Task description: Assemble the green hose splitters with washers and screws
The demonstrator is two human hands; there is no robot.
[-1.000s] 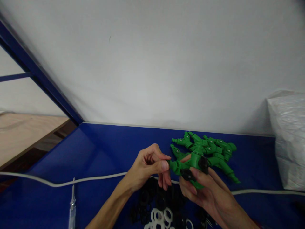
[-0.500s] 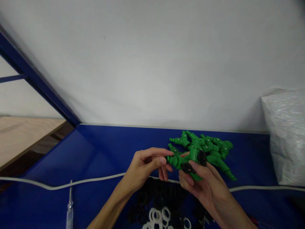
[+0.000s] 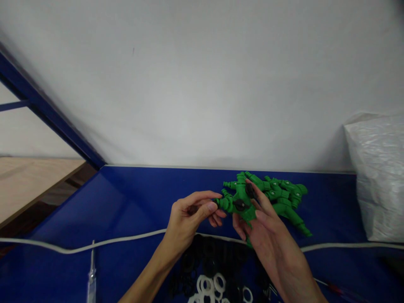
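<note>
Blue surface [image 3: 142, 189]: white rings [image 3: 212, 286] lay unfitted | my right hand [image 3: 271, 229] gripped green fitting [image 3: 242, 194], knobs [image 3: 240, 205] mounted | my left hand [image 3: 189, 212] pinched black piece [image 3: 216, 203] at its tip

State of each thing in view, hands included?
Fitting: held in both hands
Left hand: pinching its black tip
Right hand: gripping its body
Black knobs: attached
Green pile: lying jumbled
White rings: loose, some overlapping
Black parts: loose
Cable: uncoiled
Clear screwdriver: lying down
Bag: upright
</note>
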